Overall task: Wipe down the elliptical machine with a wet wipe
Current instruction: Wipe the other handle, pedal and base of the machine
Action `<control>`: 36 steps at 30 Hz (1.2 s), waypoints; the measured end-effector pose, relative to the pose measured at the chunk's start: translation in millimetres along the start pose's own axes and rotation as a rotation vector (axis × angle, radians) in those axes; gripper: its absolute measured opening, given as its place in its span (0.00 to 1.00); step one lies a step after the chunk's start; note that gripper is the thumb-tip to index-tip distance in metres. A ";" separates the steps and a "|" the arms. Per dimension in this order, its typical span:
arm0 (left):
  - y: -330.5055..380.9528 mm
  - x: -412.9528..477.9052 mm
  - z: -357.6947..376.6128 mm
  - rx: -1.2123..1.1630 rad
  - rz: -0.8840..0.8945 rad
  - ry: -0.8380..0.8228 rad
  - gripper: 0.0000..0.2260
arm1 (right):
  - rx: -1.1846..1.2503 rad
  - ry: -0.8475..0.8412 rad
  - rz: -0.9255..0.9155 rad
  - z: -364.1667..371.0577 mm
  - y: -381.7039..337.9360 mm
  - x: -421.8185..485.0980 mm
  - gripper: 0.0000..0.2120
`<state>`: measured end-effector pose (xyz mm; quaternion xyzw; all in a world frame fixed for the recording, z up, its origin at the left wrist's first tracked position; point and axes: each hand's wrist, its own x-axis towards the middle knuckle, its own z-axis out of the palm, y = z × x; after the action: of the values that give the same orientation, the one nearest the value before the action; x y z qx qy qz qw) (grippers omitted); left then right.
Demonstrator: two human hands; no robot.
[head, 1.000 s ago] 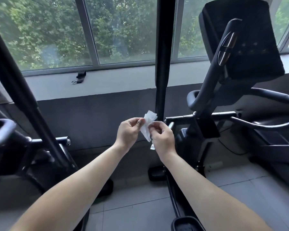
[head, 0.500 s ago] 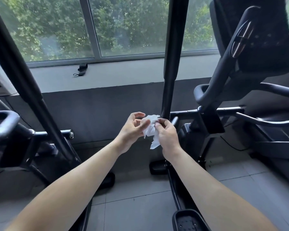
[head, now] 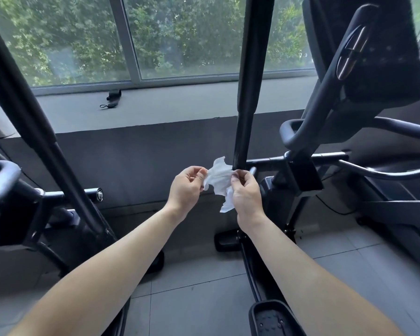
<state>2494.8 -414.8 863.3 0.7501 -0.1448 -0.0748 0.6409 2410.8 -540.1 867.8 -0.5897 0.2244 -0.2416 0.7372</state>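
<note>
The left hand (head: 188,185) and the right hand (head: 246,195) each pinch one side of a crumpled white wet wipe (head: 218,178), which hangs between them. Just behind the wipe stands the black upright bar (head: 249,81) of the elliptical machine (head: 378,57). Its pedal (head: 273,320) shows at the bottom, over the grey tiled floor (head: 199,306). A small black strap (head: 112,97) lies on the window sill (head: 180,104).

Open space is left between the slanted bar (head: 30,112) and the upright pole (head: 250,93); rightward passage is blocked by the console (head: 386,57).
</note>
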 end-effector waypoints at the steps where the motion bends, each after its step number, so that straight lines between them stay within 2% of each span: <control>1: 1.4 0.3 1.5 0.011 0.000 0.003 0.10 | 0.007 0.009 -0.004 0.0 -0.4 0.4 0.07; 4: 5.4 3.7 2.5 -0.032 -0.044 -0.141 0.25 | 0.002 0.017 -0.013 1.3 0.3 0.3 0.07; 5: 6.4 3.3 3.3 -0.016 -0.053 -0.200 0.27 | -0.003 0.016 -0.018 1.6 0.5 0.4 0.07; 7: 6.0 2.1 4.3 0.026 -0.047 -0.235 0.19 | -0.003 0.022 -0.022 0.9 0.2 0.4 0.06; 10: 4.4 2.4 5.7 -0.037 -0.043 -0.161 0.08 | 0.034 0.059 -0.035 -1.5 -1.7 -1.4 0.06; 13: 3.1 6.7 2.4 -0.159 -0.177 -0.018 0.08 | 0.045 0.099 -0.047 -5.7 0.6 -1.5 0.07; 15: 4.8 10.0 -2.9 -0.331 -0.306 0.018 0.09 | 0.044 0.092 -0.035 -7.8 3.3 -1.6 0.08; 18: 9.1 11.2 -9.3 -0.533 -0.414 -0.031 0.09 | -0.033 0.064 -0.017 -9.3 9.1 -2.7 0.12; 23: 16.1 4.4 -6.4 -0.632 -0.443 -0.119 0.05 | -0.209 -0.044 -0.045 -3.1 16.6 -9.4 0.14; 30: 25.4 -5.3 -3.7 -0.618 -0.438 -0.257 0.12 | -0.236 -0.093 -0.025 7.2 11.0 -8.8 0.13; 33: 26.0 -6.4 -3.1 -0.452 -0.365 -0.380 0.14 | -0.183 -0.096 0.025 8.1 10.7 -5.3 0.12; 36: 27.1 -7.8 -5.6 -0.272 -0.278 -0.484 0.16 | -0.134 -0.133 -0.007 6.3 13.4 -3.1 0.11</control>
<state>2485.8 -410.8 890.4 0.6303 -0.1779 -0.3570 0.6661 2413.5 -530.8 856.1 -0.6534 0.1887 -0.1888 0.7084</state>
